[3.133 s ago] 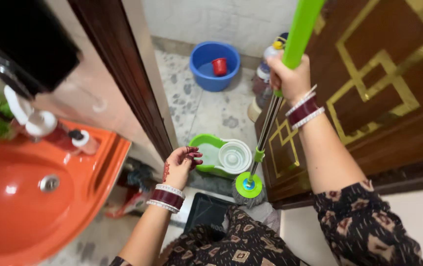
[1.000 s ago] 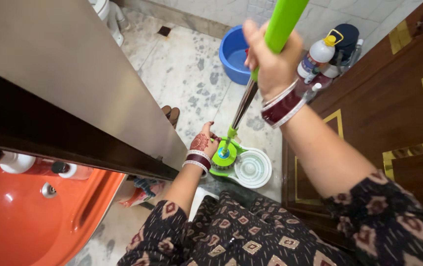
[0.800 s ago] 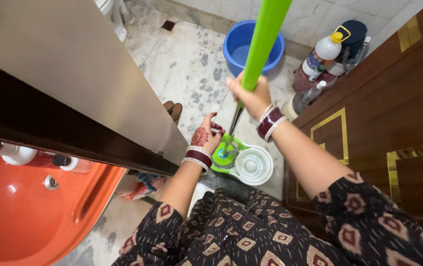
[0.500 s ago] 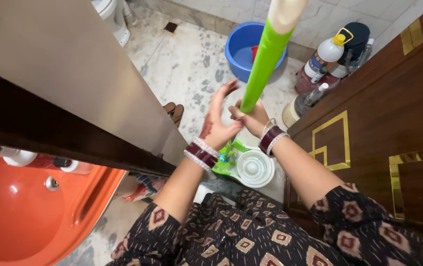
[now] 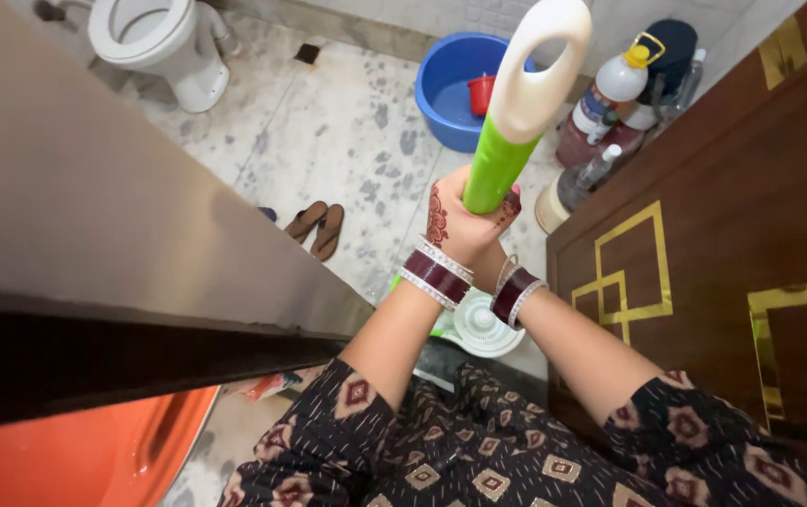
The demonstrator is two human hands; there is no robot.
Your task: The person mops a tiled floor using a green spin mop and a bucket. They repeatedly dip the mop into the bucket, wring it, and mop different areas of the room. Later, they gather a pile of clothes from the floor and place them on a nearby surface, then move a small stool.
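Observation:
A mop handle [image 5: 502, 155] stands upright in front of me, bright green with a white looped top [image 5: 537, 75]. My left hand [image 5: 460, 221] is wrapped around the green part, its back patterned with henna and its wrist ringed by maroon and white bangles. My right hand [image 5: 492, 268] is mostly hidden below and behind the left one, also closed on the handle. Under my wrists sits the green and white spin bucket [image 5: 480, 327], with only its white basket showing.
A blue tub [image 5: 455, 89] holding a red mug [image 5: 481, 94] stands by the far wall. Cleaning bottles [image 5: 610, 94] cluster at the right, beside a brown door [image 5: 732, 244]. A white toilet [image 5: 154, 38], brown slippers [image 5: 317, 228], and an orange basin [image 5: 75, 460] are at the left.
My left hand came up from the bucket and closed around the green handle above my right hand. The mop handle slid lower, so its white loop is in view. My view swung left.

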